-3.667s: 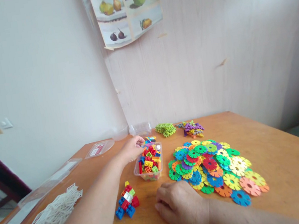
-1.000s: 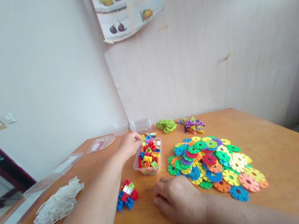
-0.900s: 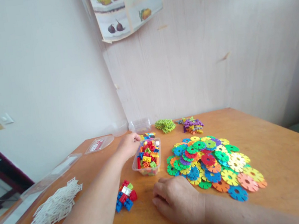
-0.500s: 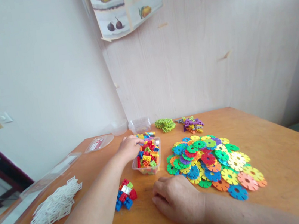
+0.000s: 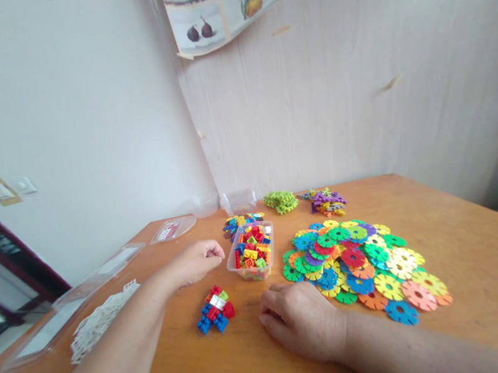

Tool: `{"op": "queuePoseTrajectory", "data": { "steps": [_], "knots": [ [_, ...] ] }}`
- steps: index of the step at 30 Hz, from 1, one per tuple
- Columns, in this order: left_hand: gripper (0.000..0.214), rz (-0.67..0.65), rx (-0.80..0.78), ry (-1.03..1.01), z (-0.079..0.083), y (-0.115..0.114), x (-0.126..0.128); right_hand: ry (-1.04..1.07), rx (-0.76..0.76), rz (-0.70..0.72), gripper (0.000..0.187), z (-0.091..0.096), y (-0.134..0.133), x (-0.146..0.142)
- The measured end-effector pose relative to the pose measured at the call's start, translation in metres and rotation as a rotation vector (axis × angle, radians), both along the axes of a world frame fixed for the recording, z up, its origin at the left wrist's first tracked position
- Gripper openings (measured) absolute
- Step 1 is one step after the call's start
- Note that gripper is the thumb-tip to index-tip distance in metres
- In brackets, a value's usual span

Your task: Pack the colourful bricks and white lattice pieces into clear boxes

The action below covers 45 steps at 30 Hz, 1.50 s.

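Note:
My left hand [image 5: 195,263] hovers just left of a clear plastic tub [image 5: 256,270] filled with small coloured bricks, its fingers pinched together on something I cannot make out. Below it sits a small brick build [image 5: 215,310] in blue, red, white and green. My right hand [image 5: 298,320] rests knuckles-up on the wooden table [image 5: 480,276] with its fingers curled under, nothing visible in it. It lies beside a spread of flat coloured gear discs [image 5: 360,263].
Behind the tub lie loose bricks [image 5: 241,220], a green connector pile [image 5: 281,201] and a purple-mixed pile [image 5: 327,199]. An empty clear tub [image 5: 238,201], a lid [image 5: 173,229], a long clear tray [image 5: 74,305] and white lattice pieces [image 5: 102,317] sit at the left.
My left hand has come off the tub's far rim and drawn back to the left and towards me, fingers pinched. The right hand has stayed put; the camera shifted slightly.

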<state>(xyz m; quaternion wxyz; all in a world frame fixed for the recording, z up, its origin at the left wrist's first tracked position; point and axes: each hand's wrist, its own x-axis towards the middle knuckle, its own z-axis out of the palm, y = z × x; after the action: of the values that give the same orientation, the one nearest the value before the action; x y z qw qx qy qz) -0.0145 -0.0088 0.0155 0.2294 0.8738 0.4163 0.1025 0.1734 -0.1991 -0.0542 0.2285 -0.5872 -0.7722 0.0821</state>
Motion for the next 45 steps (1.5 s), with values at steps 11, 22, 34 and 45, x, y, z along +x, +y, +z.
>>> {"op": "queuePoseTrajectory", "data": {
  "steps": [11, 22, 34, 45],
  "knots": [
    [0.031, -0.059, -0.291, 0.094, -0.022, 0.000, -0.025, -0.013, -0.028, -0.001, 0.021, 0.001, 0.000, 0.000],
    [0.019, -0.028, -0.170, 0.072, -0.017, 0.006, -0.023, -0.008, -0.030, -0.005, 0.020, -0.001, 0.000, 0.000],
    [0.018, 0.039, 0.097, -0.238, 0.021, 0.003, 0.055, 0.015, -0.032, -0.006, 0.019, -0.001, 0.001, -0.001],
    [0.016, -0.016, 0.107, -0.228, -0.007, 0.011, 0.121, 0.009, 0.016, -0.006, 0.020, -0.002, 0.001, -0.001]
  ]
}}
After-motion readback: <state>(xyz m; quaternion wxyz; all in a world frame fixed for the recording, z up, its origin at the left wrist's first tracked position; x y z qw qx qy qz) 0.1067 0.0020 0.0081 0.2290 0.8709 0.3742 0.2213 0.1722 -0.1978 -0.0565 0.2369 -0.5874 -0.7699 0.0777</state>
